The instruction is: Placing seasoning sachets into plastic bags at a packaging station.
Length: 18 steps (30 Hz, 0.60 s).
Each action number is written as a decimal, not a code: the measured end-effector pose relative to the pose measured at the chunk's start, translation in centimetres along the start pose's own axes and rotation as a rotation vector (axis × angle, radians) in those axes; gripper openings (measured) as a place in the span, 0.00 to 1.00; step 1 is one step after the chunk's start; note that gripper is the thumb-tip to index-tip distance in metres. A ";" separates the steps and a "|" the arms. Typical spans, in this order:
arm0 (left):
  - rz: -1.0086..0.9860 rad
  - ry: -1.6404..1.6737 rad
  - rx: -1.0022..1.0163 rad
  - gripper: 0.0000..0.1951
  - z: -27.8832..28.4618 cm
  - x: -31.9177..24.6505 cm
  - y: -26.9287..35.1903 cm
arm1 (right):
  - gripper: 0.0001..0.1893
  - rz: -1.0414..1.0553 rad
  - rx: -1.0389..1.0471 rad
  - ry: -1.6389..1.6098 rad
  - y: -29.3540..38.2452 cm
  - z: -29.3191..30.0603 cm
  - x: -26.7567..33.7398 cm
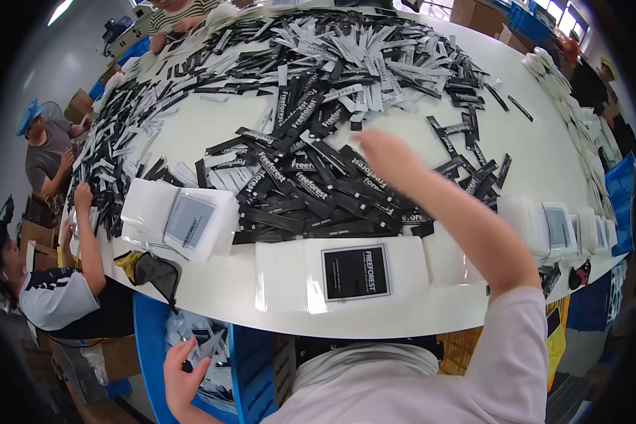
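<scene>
My right hand (389, 156), blurred by motion, reaches over a heap of long, flat black printed packets (310, 183) on the white table. Whether its fingers hold anything is unclear. Low at the left, my left hand (183, 373) hovers above a blue plastic bin (153, 360), thumb and fingers apart and nothing held. Inside the bin lie several filled clear plastic bags (212, 344). In front of me lies a stack of translucent plastic bags (291, 273) with a black printed panel. Another bag stack (143, 212), bound by a band, sits tilted to its left.
More black and white packets (371, 58) cover the far side of the white table (403, 318). Further bag stacks (530, 225) stand at right. A grey and yellow cloth item (151, 270) lies by the left edge. Several people work around the table, one person (58, 297) close at left.
</scene>
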<state>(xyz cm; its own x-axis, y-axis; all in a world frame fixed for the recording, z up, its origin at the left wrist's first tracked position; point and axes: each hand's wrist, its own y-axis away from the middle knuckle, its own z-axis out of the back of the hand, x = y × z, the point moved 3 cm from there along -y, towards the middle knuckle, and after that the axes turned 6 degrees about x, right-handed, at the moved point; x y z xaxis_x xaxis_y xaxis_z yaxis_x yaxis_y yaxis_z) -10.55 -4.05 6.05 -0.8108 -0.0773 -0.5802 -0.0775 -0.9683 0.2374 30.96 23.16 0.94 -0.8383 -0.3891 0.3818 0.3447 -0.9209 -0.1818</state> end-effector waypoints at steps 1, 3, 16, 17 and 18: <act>0.063 0.065 -0.067 0.20 -0.5 -0.3 0.0 | 0.19 -0.017 -0.105 0.005 -1.5 0.6 -2.6; 0.138 0.132 -0.145 0.24 -1.3 0.0 -0.2 | 0.22 -0.169 -0.047 0.087 -4.0 1.2 -5.0; -0.034 0.459 0.025 0.24 -4.6 -1.3 -5.9 | 0.17 0.241 0.161 0.613 -4.9 -2.2 -5.8; -0.028 0.467 0.030 0.24 -4.8 -1.2 -6.2 | 0.15 0.325 0.167 0.621 -3.7 -1.9 -5.3; -0.069 0.489 0.048 0.24 -5.1 -1.4 -6.5 | 0.15 0.321 0.177 0.627 -2.5 -1.3 -5.0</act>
<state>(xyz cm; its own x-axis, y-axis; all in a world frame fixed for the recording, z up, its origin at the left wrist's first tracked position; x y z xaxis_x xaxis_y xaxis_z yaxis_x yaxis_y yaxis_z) -5.96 1.16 1.30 -0.4367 -0.1272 -0.8906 -0.1570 -0.9640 0.2146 33.73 27.39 -1.72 -0.7503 -0.6047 -0.2672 0.6333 -0.7734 -0.0281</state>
